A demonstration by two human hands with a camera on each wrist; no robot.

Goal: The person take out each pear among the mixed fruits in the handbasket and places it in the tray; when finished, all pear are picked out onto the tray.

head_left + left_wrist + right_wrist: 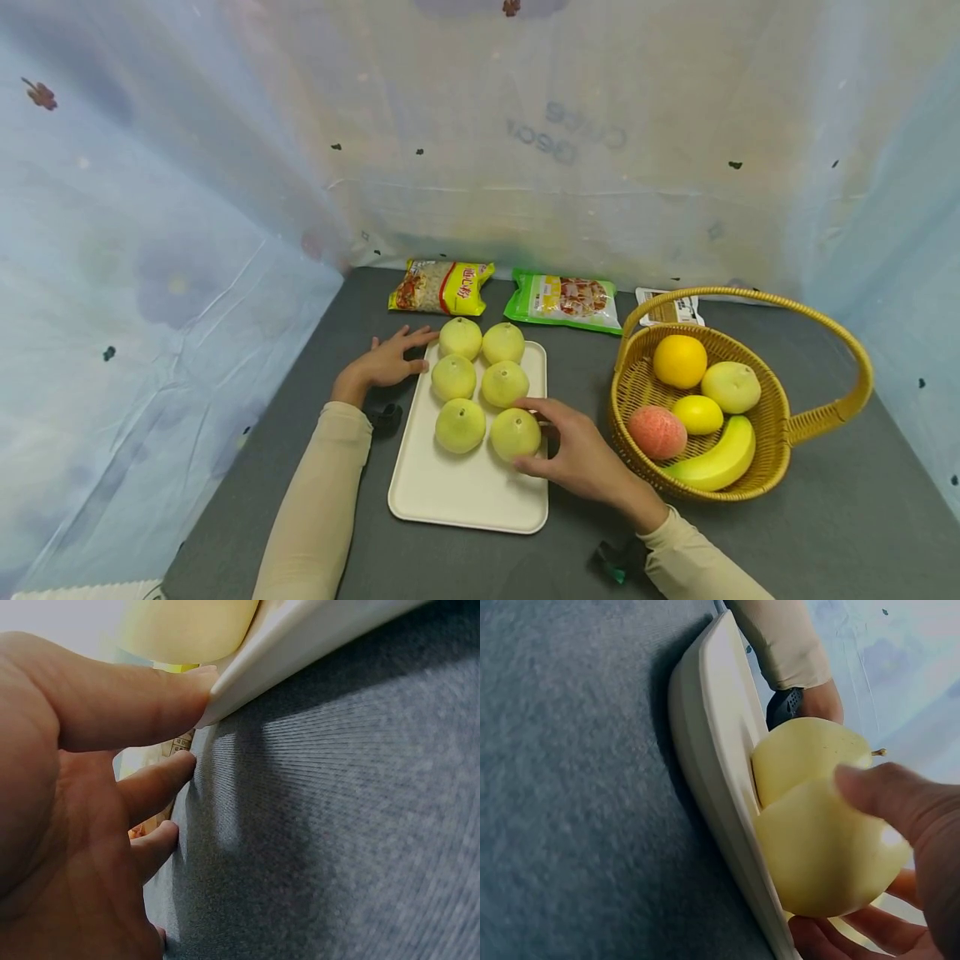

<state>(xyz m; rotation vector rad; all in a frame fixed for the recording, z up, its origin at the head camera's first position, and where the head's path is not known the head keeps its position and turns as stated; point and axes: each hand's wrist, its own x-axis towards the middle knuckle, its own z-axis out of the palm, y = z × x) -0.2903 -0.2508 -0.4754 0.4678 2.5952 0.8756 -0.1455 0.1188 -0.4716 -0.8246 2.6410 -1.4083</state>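
Observation:
Several round yellow-green fruits, like apples or round pears, stand in two columns on a cream tray [465, 497]. My right hand [581, 450] holds the nearest fruit of the right column [515, 434] between thumb and fingers. In the right wrist view, the thumb lies across this fruit [829, 855] and the fingers come round its other side; a stemmed fruit [806, 754] sits just behind it. At the tray's far left edge, my left hand [386, 358] rests with spread fingers. Its thumb [142, 709] touches the tray rim, and the other fingertips meet the dark tabletop.
To the right stands a wicker basket [780, 450] with a tall handle, holding an orange, a peach, a lemon, a banana and a green fruit. Along the back lie a yellow food packet [442, 287], a green-white packet [564, 302] and a small packet [671, 308], before a hanging sheet.

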